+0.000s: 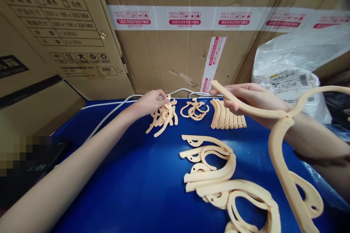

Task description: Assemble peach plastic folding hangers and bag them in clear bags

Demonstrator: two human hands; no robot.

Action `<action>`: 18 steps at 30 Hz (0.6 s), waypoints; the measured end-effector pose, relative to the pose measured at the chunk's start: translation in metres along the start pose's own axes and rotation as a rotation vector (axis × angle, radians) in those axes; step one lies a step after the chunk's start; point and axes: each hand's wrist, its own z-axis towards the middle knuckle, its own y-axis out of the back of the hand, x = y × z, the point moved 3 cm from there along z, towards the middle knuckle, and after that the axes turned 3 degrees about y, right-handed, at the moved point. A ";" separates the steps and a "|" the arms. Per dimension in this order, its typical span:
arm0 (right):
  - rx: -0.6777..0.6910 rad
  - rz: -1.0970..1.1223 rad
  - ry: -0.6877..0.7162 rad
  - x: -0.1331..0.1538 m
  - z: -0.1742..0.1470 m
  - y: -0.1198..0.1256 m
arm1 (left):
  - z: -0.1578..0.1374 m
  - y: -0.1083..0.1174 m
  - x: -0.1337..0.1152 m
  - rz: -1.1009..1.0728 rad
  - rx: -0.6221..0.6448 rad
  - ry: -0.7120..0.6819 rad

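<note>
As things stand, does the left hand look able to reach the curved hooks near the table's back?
Probably yes: the left hand is at the neighbouring pile of beige pieces, and only blue tabletop shows between that pile and the curved hooks. Whether it pinches a piece is hard to tell.

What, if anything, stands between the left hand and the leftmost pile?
Nothing visible: the left hand is at the pile, fingertips by its top pieces. The cable runs behind the pile, not between them.
</note>
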 end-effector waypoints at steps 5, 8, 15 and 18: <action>-0.192 0.102 0.017 -0.001 0.000 0.003 | -0.011 0.004 -0.017 0.029 -0.177 -0.057; -0.382 0.031 0.106 -0.006 0.000 0.014 | -0.024 -0.003 -0.042 -0.209 -0.041 -0.175; -0.571 -0.120 0.289 -0.008 -0.003 0.029 | -0.048 -0.028 -0.074 -0.831 0.490 -0.068; -0.509 -0.217 0.365 -0.003 -0.004 0.023 | -0.044 -0.025 -0.070 -0.943 0.409 -0.059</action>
